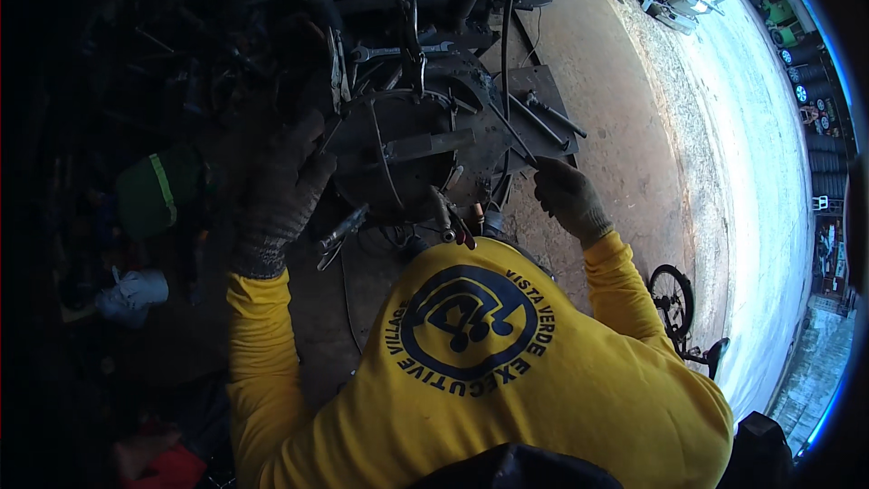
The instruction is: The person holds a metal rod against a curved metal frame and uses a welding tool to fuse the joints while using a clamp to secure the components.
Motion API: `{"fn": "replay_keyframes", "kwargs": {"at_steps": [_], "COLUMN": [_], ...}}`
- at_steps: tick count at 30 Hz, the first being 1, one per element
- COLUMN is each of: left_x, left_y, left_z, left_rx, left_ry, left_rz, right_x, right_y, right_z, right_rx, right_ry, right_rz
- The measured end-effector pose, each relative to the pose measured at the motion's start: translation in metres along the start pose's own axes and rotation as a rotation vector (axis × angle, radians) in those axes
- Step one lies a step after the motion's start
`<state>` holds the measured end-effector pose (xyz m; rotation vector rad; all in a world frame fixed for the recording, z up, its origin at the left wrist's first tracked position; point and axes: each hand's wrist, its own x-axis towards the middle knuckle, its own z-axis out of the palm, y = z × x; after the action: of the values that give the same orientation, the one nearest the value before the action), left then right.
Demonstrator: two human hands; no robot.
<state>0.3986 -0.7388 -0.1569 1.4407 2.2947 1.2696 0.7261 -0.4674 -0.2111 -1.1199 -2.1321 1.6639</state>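
Note:
My gloved left hand (288,186) is at the left side of a dark metal work table (484,140), its fingers curled by the table's edge; shadow hides what they hold. My gloved right hand (570,197) is closed around the lower end of a thin metal rod (514,134), which slants up and left over the table. Between my hands, a flat metal bar (425,146) lies across the table under a thin curved rod (382,149). An open-end wrench (398,51) and locking pliers (413,50) are at the far side.
Long-handled metal tools (548,118) lie on the table's right plate. More pliers (339,234) hang at its near edge. A green container (158,190) with a yellow-green stripe stands in shadow at left. A bicycle (674,303) is on the ground at right, beside the bright road.

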Motion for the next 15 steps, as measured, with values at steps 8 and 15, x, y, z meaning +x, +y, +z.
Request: {"fn": "replay_keyframes", "kwargs": {"at_steps": [8,15], "left_x": [0.056,0.078], "left_y": [0.059,0.069], "left_z": [0.027,0.04], "left_rx": [0.012,0.055], "left_ry": [-0.279,-0.259], "left_rz": [0.341,0.321], "right_x": [0.022,0.012], "right_y": [-0.048,-0.064], "right_z": [0.006,0.011], "right_rx": [-0.293,-0.374], "right_ry": [-0.202,-0.213], "right_rz": [-0.574,-0.702]}}
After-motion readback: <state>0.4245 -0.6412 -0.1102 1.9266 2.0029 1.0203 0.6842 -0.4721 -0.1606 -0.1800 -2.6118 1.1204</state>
